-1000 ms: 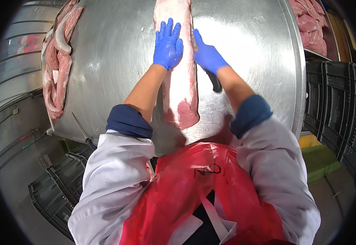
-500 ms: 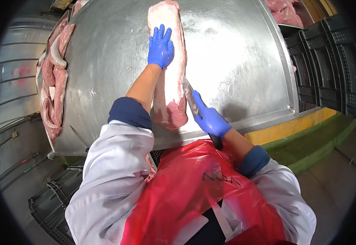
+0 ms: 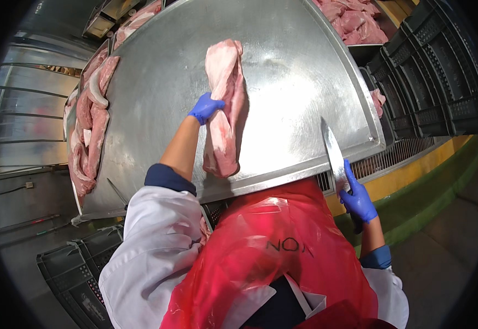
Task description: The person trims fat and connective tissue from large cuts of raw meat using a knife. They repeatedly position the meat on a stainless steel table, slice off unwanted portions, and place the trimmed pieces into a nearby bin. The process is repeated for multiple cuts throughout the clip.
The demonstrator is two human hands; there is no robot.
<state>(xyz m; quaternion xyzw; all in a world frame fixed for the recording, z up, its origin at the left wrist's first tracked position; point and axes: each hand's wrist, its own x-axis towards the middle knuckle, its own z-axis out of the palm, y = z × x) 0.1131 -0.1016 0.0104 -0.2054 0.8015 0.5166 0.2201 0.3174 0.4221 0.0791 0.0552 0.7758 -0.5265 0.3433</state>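
Right hand [image 3: 358, 200] grips a knife [image 3: 334, 149], its blade crossing the steel worktop's [image 3: 156, 104] near edge toward the right corner. Black lettering marks the red apron [image 3: 250, 225]. Left hand [image 3: 207, 108] grasps the pork loin [image 3: 220, 142], one piece just inside the near edge; whether any cut is finished cannot be told. Meat strips [image 3: 99, 123] line the left edge.

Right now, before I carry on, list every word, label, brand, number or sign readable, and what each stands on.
Red translucent plastic apron: large black letters across the front, wording not copied here.
Black perforated plastic crates at right: faint lettering, too small and blurred to read.
Dark-grey perforated plastic crate at lower left: faint lettering, too small to read.
Long steel-bladed knife with dark handle: no text I can make out.
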